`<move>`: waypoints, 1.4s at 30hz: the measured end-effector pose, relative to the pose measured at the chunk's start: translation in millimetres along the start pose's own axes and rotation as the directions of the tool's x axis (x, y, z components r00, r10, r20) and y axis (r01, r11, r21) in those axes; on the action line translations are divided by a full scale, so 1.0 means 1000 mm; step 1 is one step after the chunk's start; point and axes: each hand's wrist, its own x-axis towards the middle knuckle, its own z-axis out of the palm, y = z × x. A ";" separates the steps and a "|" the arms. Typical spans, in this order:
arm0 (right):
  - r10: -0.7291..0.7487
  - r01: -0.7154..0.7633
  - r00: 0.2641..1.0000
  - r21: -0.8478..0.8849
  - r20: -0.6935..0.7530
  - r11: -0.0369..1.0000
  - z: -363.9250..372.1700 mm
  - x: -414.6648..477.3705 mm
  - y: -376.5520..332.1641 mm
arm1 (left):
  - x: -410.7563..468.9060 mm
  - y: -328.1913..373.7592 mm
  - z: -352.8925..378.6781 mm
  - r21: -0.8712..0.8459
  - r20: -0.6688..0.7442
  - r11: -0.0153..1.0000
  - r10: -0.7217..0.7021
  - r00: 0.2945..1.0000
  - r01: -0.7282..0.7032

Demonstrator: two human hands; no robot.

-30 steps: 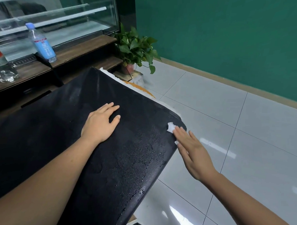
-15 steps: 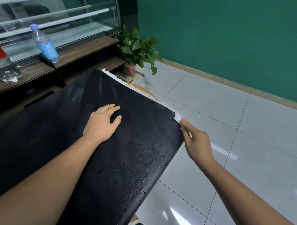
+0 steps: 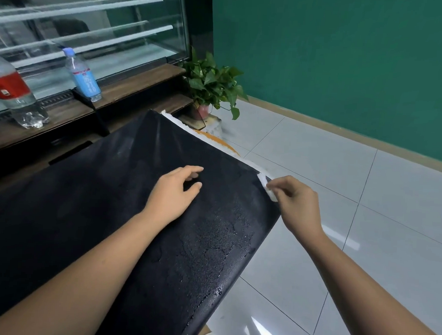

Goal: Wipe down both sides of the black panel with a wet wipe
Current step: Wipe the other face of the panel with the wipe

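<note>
The black panel [image 3: 106, 213] lies flat and slanted across the middle of the view, its right part wet with droplets. My left hand [image 3: 173, 190] rests on its top, fingers lifted and loosely bent. My right hand [image 3: 297, 203] is at the panel's far right corner with its fingers curled round the white wet wipe [image 3: 267, 187], which sits against the panel's edge. A white and orange underside shows along the panel's far edge.
A wooden counter [image 3: 132, 87] with a glass display case runs along the back left. On it stand a blue-label bottle [image 3: 83, 75] and a red-label bottle [image 3: 14, 92]. A potted plant [image 3: 213, 86] stands by the green wall. White floor tiles [image 3: 341, 172] fill the right.
My right hand slid the wipe from the panel's top corner round its edge and has curled over it. The fingers of my left hand have lifted from flat to loosely bent.
</note>
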 end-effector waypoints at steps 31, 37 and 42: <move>-0.213 0.527 0.804 -0.501 0.555 0.686 0.091 0.087 -0.015 | -0.015 0.008 0.014 0.211 -0.105 0.975 -0.046 0.993 0.067; -0.164 0.426 0.835 -0.427 0.526 0.798 0.090 0.087 -0.009 | -0.029 0.026 0.030 0.235 -0.081 0.971 0.061 0.995 -0.040; -0.154 0.405 0.851 -0.441 0.503 0.801 0.092 0.085 -0.009 | -0.048 0.042 0.045 0.257 0.026 0.952 0.163 0.986 -0.164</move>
